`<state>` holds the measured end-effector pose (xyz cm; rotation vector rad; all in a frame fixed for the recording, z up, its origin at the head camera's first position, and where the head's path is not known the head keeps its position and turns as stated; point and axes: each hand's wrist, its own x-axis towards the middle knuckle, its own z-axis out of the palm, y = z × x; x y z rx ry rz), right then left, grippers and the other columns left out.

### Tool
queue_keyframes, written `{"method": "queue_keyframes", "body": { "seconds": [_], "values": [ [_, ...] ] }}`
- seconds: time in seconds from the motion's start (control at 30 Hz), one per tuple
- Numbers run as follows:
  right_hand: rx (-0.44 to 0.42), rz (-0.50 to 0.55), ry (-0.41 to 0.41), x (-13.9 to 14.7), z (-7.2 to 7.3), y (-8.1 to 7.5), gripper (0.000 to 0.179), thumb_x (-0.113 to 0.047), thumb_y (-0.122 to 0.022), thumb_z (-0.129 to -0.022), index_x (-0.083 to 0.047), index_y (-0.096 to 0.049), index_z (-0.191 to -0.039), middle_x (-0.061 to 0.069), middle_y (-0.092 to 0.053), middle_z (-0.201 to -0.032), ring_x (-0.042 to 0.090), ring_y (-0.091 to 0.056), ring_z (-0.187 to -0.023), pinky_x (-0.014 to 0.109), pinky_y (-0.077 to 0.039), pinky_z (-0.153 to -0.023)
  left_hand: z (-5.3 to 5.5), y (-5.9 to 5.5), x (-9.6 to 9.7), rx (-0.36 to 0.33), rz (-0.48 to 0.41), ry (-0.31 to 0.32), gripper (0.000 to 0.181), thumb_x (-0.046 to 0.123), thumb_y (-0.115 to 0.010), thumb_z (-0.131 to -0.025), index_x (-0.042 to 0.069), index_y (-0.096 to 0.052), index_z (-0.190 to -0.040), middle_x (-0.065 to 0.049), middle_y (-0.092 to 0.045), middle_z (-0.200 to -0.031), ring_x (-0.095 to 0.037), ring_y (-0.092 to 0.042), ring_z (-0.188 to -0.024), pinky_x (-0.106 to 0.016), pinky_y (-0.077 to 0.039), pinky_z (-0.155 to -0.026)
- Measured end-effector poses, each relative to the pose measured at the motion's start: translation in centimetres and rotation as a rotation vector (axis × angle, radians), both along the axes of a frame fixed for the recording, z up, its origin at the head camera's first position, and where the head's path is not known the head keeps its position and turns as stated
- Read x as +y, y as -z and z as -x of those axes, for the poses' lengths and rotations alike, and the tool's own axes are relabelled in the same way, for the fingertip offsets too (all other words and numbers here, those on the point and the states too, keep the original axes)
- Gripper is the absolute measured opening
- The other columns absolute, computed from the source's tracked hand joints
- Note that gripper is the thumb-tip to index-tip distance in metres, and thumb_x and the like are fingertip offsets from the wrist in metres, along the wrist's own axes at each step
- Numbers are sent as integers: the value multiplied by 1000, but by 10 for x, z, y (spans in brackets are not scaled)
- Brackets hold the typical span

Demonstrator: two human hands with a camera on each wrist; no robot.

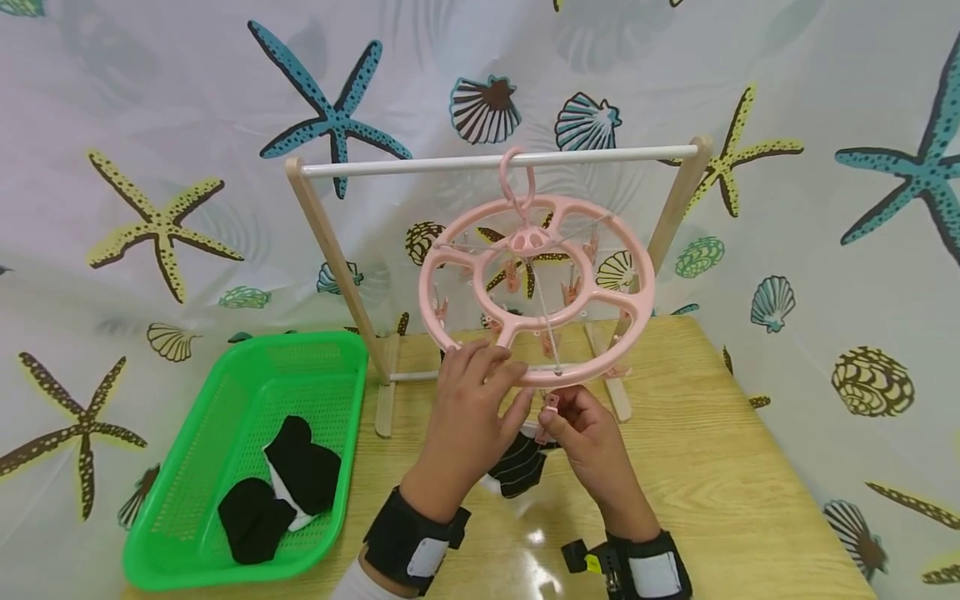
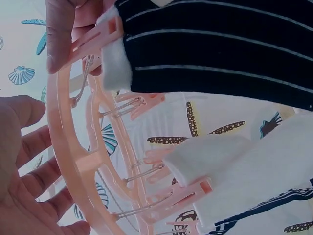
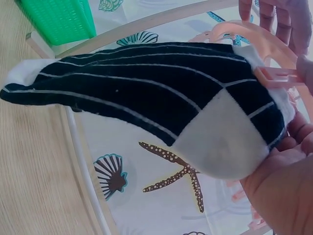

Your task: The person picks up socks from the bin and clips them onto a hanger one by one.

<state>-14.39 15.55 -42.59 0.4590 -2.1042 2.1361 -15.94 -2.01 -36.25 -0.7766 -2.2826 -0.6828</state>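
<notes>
A pink round clip hanger (image 1: 641,321) hangs by its hook from a white rod. My left hand (image 1: 468,417) rests on its near-left rim, fingers fairly straight over the ring and thumb apart from it. In the left wrist view the fingertips of this hand (image 2: 29,171) meet the ring's outer edge. Under the near rim my right hand (image 1: 592,437) pinches a pink clothespin (image 1: 550,412) between thumb and fingers. That clothespin sits on the white cuff of a black sock (image 3: 146,73) with thin white stripes and a white heel. Beside it hangs a white sock (image 2: 254,161), clipped by another clothespin (image 2: 195,191).
A green basket (image 1: 172,467) on the left holds dark socks (image 1: 307,467) with some white. The wooden stand (image 1: 337,258) carries the white rod (image 1: 420,165) above the wooden table (image 1: 720,500). Several other pink clips dangle from the ring. A shell-patterned curtain (image 1: 810,333) hangs behind.
</notes>
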Motion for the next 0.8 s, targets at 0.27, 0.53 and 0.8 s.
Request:
{"method": "queue_keyframes", "body": {
  "seconds": [0.27,0.53,0.8],
  "values": [
    [-18,-62,40,0,0,3,19,-11,-57,-93,2,-55,-107,14,-56,-91,25,-58,-79,30,-54,-67,-1,6,-3,-5,4,-23,23,27,-68,-85,11,-67,-102,-9,-59,-115,-27,-45,-117,-49,-37,-100],
    [-45,-62,135,3,-6,2,20,-12,-59,-92,4,-58,-104,16,-62,-96,23,-60,-89,25,-51,-76,0,8,-7,5,0,-67,26,27,-69,-83,9,-66,-101,-11,-59,-116,-28,-45,-115,-49,-38,-100],
    [-46,97,405,16,-17,1,24,-15,-57,-94,8,-57,-92,10,-62,-81,25,-58,-79,24,-52,-74,2,6,-15,14,-16,-34,25,29,-69,-84,9,-67,-98,-8,-64,-109,-26,-48,-112,-42,-39,-100]
  ]
}}
